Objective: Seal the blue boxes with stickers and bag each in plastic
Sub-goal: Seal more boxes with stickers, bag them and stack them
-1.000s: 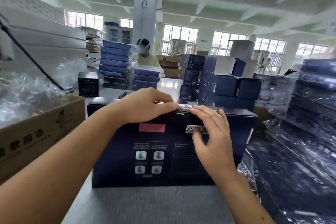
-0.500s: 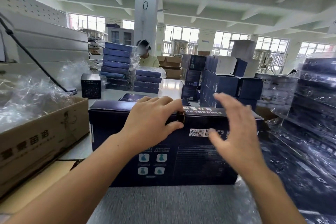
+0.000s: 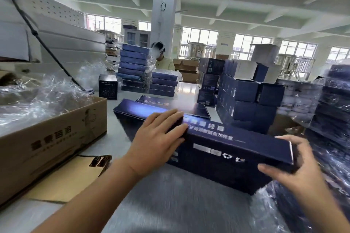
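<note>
A long dark blue box (image 3: 236, 149) with white print stands on its edge on the grey table (image 3: 170, 204), turned at an angle with its right end nearer me. My left hand (image 3: 157, 142) holds the box's upper edge near the middle, fingers over the top and thumb on the front face. The box's right end is gripped by my right hand (image 3: 295, 172), thumb on the front and fingers curled over the top corner. No sticker shows clearly through the motion blur.
A cardboard carton (image 3: 47, 142) of crumpled clear plastic (image 3: 37, 96) sits at the left. Blue boxes (image 3: 244, 96) are stacked behind, and bagged boxes (image 3: 337, 104) at the right. Another flat blue box (image 3: 170, 102) lies behind mine. A person (image 3: 162, 58) works at the back.
My right hand left the sticker spot on the top edge, swung right and took hold of the box's right end. The box has turned from square-on to an angle.
</note>
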